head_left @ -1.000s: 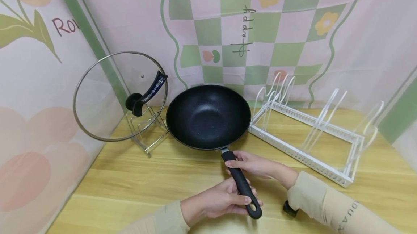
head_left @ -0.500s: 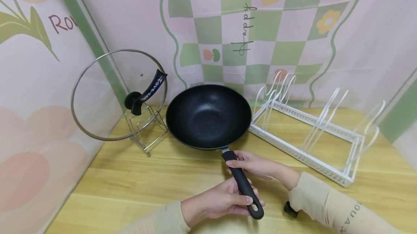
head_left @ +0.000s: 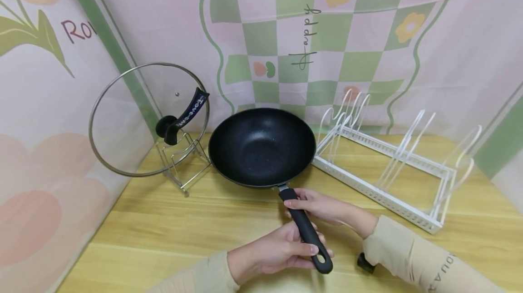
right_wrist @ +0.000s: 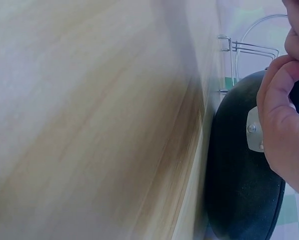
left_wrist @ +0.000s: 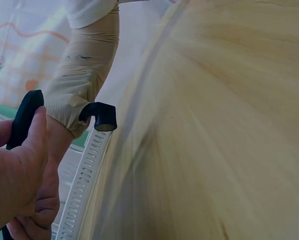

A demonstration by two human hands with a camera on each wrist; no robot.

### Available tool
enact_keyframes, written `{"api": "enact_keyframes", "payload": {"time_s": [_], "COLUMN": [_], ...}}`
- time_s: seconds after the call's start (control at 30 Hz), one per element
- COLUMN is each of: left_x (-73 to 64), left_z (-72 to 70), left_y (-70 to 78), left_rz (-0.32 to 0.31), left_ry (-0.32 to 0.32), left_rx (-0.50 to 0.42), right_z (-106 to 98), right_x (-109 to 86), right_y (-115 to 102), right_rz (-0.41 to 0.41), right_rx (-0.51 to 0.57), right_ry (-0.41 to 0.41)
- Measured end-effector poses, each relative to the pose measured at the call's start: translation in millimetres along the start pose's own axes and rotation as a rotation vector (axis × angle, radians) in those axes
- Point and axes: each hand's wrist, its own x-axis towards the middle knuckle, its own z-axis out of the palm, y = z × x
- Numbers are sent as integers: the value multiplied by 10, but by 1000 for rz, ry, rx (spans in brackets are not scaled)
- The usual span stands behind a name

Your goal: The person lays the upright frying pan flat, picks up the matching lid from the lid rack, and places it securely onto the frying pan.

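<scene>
A black wok [head_left: 261,148] faces up in the middle of the head view, its long black handle [head_left: 304,227] pointing down toward the person. My left hand [head_left: 282,248] grips the handle near its end, thumb on top beside the hanging hole. Closer to the pan, my right hand [head_left: 316,204] holds the same handle, thumb over it and fingers beneath. In the right wrist view the wok's dark outer side [right_wrist: 239,175] shows beside the wooden surface, with the riveted metal bracket [right_wrist: 254,129] next to the right hand [right_wrist: 289,125]. The left wrist view shows the left hand [left_wrist: 17,175] around the handle's end.
Left of the wok, a glass lid [head_left: 135,120] with a black knob leans upright in a small wire rack [head_left: 192,182]. To the right stands a white rack [head_left: 376,195] with upright wire dividers. Patterned cloth walls [head_left: 261,39] close off the wooden table [head_left: 171,234] behind and at the sides.
The handle's end has shifted very slightly to the right, with both hands keeping their hold. Lid and racks stay in place; the view itself moves a little.
</scene>
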Motion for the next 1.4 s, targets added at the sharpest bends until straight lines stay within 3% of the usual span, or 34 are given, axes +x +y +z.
{"api": "enact_keyframes", "payload": {"time_s": [0.33, 1.4], "left_x": [6, 91], "left_z": [30, 48], "left_y": [38, 29], "left_rz": [3, 12], "left_ry": [-23, -7], "left_rx": [-23, -9], "right_z": [-28, -81], "right_x": [-21, -35], "right_y": [-29, -48], "right_rz": [7, 37], "right_rx": [7, 6], "right_ry": [-15, 14]}}
